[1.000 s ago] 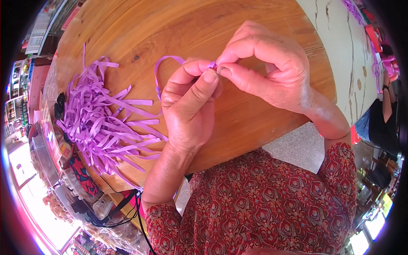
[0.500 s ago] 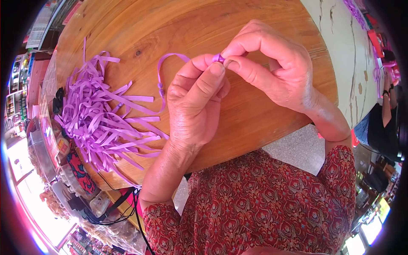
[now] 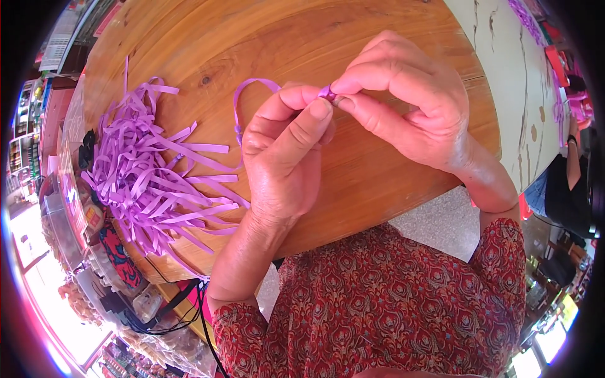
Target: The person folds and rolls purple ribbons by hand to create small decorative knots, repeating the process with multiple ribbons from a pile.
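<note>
While both hands' fingers (image 3: 318,113) keep pinching purple ribbon strip (image 3: 252,85), loop unchanged, pile (image 3: 157,183) untouched.

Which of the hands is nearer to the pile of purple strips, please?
Left. The left hand is just right of the pile, nearly touching; the right hand is farther right.

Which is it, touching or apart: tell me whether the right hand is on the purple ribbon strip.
Touching. The head view shows the right hand pinching the end of the purple ribbon strip between thumb and forefinger, against the left hand; no gap shows.
</note>
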Tool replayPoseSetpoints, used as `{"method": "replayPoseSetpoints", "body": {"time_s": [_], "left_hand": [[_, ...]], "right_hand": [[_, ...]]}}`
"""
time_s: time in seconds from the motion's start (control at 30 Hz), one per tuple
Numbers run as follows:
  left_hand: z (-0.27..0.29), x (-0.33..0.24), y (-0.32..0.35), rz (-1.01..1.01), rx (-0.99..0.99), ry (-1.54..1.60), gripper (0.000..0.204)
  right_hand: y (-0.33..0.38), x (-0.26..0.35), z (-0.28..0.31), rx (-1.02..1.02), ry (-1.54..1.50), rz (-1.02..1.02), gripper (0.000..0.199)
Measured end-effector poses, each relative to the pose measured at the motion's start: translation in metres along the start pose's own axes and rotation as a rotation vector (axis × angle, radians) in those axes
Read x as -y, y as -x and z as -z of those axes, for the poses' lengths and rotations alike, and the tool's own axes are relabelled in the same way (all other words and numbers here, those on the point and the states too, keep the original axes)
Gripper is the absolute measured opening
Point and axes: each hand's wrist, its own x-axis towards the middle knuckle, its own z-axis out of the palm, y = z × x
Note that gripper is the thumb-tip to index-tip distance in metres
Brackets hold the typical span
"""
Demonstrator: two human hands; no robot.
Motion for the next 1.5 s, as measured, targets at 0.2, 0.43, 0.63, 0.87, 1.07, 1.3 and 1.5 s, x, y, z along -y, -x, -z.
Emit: {"method": "replayPoseSetpoints", "body": {"time_s": [0.2, 0.43, 0.63, 0.87, 1.07, 1.3, 1.5], "left_hand": [[-0.003, 0.002, 0.0, -0.078, -0.007, -0.214, 0.013], [-0.008, 0.0, 0.001, 0.049, -0.06, -0.101, 0.013], [-0.01, -0.002, 0.002, 0.119, -0.057, -0.023, 0.011], [0.003, -0.002, 0.0, 0.184, 0.045, 0.017, 0.014], [0.003, -0.002, -0.001, 0.159, 0.059, -0.03, 0.014], [0.0, -0.004, -0.003, 0.144, 0.074, -0.051, 0.014], [-0.006, -0.003, -0.002, 0.061, -0.05, -0.116, 0.011]], "right_hand": [[0.001, -0.002, 0.002, 0.005, -0.005, -0.03, 0.016], [0.009, -0.005, -0.002, -0.003, -0.219, -0.167, 0.015], [0.005, 0.01, -0.003, -0.02, -0.82, -0.739, 0.008], [0.007, -0.001, -0.009, -0.016, -1.046, -0.806, 0.01], [0.007, -0.004, -0.007, -0.009, -1.13, -0.843, 0.01], [0.003, -0.008, 0.003, -0.067, -0.879, -0.679, 0.01], [0.004, -0.003, 0.009, -0.02, -0.553, -0.412, 0.011]]}}
